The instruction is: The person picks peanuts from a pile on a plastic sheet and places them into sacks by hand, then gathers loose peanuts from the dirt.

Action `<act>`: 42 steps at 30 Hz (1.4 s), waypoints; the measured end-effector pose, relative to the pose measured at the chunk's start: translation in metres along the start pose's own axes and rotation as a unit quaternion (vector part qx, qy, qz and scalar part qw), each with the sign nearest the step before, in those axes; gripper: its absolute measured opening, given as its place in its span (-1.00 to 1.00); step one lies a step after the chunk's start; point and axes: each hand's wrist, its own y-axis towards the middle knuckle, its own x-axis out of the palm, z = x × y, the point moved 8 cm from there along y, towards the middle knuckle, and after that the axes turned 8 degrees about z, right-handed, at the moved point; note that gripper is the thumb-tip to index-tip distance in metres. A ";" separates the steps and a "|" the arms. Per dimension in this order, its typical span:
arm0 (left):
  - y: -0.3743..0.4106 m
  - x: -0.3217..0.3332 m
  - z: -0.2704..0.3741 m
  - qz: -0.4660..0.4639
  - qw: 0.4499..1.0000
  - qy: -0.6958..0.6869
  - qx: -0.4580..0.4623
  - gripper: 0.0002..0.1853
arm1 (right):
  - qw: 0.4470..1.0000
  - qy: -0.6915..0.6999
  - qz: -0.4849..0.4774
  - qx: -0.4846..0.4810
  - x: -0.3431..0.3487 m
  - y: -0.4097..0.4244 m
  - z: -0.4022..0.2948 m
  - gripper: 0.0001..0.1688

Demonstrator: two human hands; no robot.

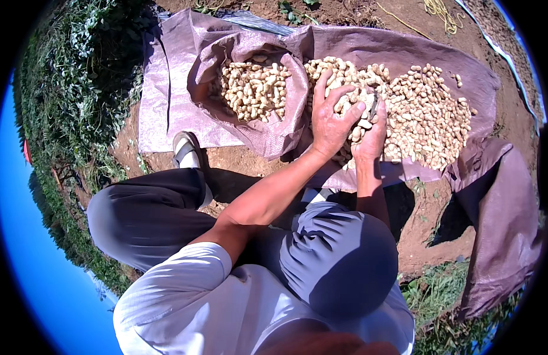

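Observation:
A spread pile of unshelled peanuts (pixel 427 115) lies on a pinkish-purple woven sack sheet (pixel 460 57). At the pile's left part, my left hand (pixel 330 116) has its fingers spread over the peanuts, its thumb towards my right hand (pixel 372 135). The right hand is cupped palm-inward, with several peanuts (pixel 362 128) between the two palms. A small dark piece (pixel 374 106) shows by the right fingertips; what it is cannot be told. To the left of both hands stands an open woven sack (pixel 296 84) with its rim rolled down and peanuts (pixel 256 91) inside.
Green leafy plants (pixel 87 66) line the left side. My sandalled foot (pixel 187 148) is near the sheet's lower edge. A folded purple sack (pixel 500 230) lies at the right, yellow rope (pixel 440 11) on bare soil at the top right.

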 end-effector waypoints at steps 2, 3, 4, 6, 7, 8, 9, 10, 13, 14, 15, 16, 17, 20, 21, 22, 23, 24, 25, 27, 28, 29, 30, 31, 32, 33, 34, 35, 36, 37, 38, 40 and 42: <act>0.029 -0.045 0.017 0.034 0.999 0.026 0.016 -0.54 | 0.997 -0.038 -0.065 -0.033 0.052 -0.007 0.008 -0.37; 0.041 -0.062 0.018 0.053 0.998 -0.023 -0.002 -0.55 | 0.991 -0.072 -0.089 -0.067 0.071 -0.006 0.010 -0.39; 0.053 -0.078 0.013 0.065 0.995 -0.065 -0.031 -0.55 | 0.984 -0.107 -0.113 -0.081 0.091 -0.006 0.021 -0.42; 0.074 -0.130 -0.011 0.100 0.991 -0.071 -0.046 -0.52 | 0.920 -0.275 -0.181 -0.214 0.139 -0.006 0.054 -0.50; 0.083 -0.160 -0.040 0.110 0.992 0.011 -0.054 -0.47 | 0.827 -0.400 -0.212 -0.332 0.158 -0.010 0.065 -0.53; 0.088 -0.186 -0.054 0.127 0.966 0.226 -0.020 -0.38 | 0.820 -0.409 -0.227 -0.331 0.155 -0.015 0.069 -0.54; 0.089 -0.207 -0.077 0.152 0.947 0.274 -0.073 -0.34 | 0.811 -0.415 -0.242 -0.333 0.155 -0.018 0.069 -0.54; 0.085 -0.224 -0.075 0.183 0.928 0.323 -0.031 -0.36 | 0.804 -0.420 -0.228 -0.354 0.145 -0.014 0.056 -0.56; 0.069 -0.194 -0.044 0.213 0.930 0.287 0.084 -0.56 | 0.726 -0.552 -0.106 -0.396 0.086 0.061 -0.005 -0.62; 0.061 -0.153 -0.023 0.163 0.950 0.241 0.111 -0.66 | 0.640 -0.633 -0.060 -0.432 0.065 0.088 -0.016 -0.53; 0.049 -0.111 -0.007 0.085 0.982 0.144 0.089 -0.68 | 0.569 -0.678 -0.046 -0.463 0.049 0.105 -0.016 -0.49; 0.039 -0.073 -0.002 -0.013 0.984 0.116 0.134 -0.67 | 0.535 -0.702 -0.083 -0.463 0.040 0.104 -0.003 -0.51; 0.024 -0.038 0.000 -0.072 0.986 0.107 0.108 -0.66 | 0.498 -0.726 -0.114 -0.461 0.030 0.103 0.003 -0.51; 0.012 0.024 -0.038 -0.149 0.976 0.129 0.090 -0.58 | 0.435 -0.730 -0.261 -0.458 -0.002 0.039 0.013 -0.58; 0.017 0.037 -0.054 -0.147 0.971 0.160 0.098 -0.55 | 0.482 -0.706 -0.305 -0.420 -0.013 0.016 0.013 -0.63; 0.023 0.044 -0.075 -0.158 0.962 0.192 0.109 -0.52 | 0.539 -0.667 -0.341 -0.384 -0.020 -0.003 0.012 -0.66; 0.025 0.050 -0.096 -0.171 0.952 0.224 0.115 -0.48 | 0.579 -0.640 -0.339 -0.375 -0.029 -0.010 0.001 -0.68; 0.026 0.052 -0.113 -0.190 0.940 0.256 0.120 -0.42 | 0.585 -0.646 -0.281 -0.402 -0.040 0.000 -0.023 -0.64; 0.026 0.050 -0.116 -0.196 0.927 0.285 0.146 -0.40 | 0.589 -0.651 -0.223 -0.423 -0.060 0.013 -0.045 -0.60; 0.009 0.046 -0.112 -0.191 0.912 0.301 0.202 -0.39 | 0.602 -0.681 0.023 -0.416 -0.125 0.071 -0.098 -0.42; -0.006 0.049 -0.112 -0.189 0.920 0.291 0.185 -0.39 | 0.601 -0.699 0.084 -0.379 -0.180 0.104 -0.111 -0.36; -0.018 0.052 -0.108 -0.197 0.924 0.281 0.171 -0.39 | 0.598 -0.714 0.144 -0.336 -0.235 0.119 -0.108 -0.29; -0.031 0.039 -0.119 -0.203 0.939 0.259 0.101 -0.39 | 0.535 -0.751 0.163 -0.351 -0.227 0.108 -0.088 -0.22; -0.040 0.030 -0.129 -0.198 0.951 0.233 0.037 -0.39 | 0.670 -0.658 0.162 -0.303 -0.220 0.093 -0.068 -0.17; -0.050 0.023 -0.129 -0.175 0.953 0.246 0.023 -0.38 | 0.633 -0.694 0.154 -0.307 -0.207 0.075 -0.045 -0.16; -0.056 0.016 -0.127 -0.158 0.946 0.282 0.024 -0.38 | 0.610 -0.719 0.168 -0.287 -0.171 0.047 -0.029 -0.17; -0.065 0.025 -0.121 -0.141 0.952 0.273 0.007 -0.38 | 0.659 -0.665 0.157 -0.316 -0.163 0.035 -0.022 -0.20; -0.072 0.029 -0.121 -0.119 0.955 0.272 -0.015 -0.38 | 0.687 -0.659 0.147 -0.268 -0.146 0.024 -0.010 -0.27; -0.077 0.033 -0.114 -0.106 0.961 0.254 -0.037 -0.38 | 0.699 -0.650 0.142 -0.263 -0.135 0.016 0.000 -0.32; -0.079 0.038 -0.113 -0.094 0.961 0.252 -0.066 -0.40 | 0.709 -0.638 0.137 -0.267 -0.124 0.013 0.002 -0.37; -0.078 0.045 -0.109 -0.090 0.971 0.209 -0.077 -0.41 | 0.738 -0.601 0.118 -0.283 -0.115 0.009 0.002 -0.44; -0.075 0.053 -0.103 -0.086 0.984 0.142 -0.065 -0.42 | 0.836 -0.479 0.085 -0.255 -0.104 0.009 0.006 -0.48; -0.082 0.060 -0.102 -0.060 0.986 0.056 -0.142 -0.39 | 0.970 -0.200 0.087 -0.103 -0.104 0.021 0.023 -0.48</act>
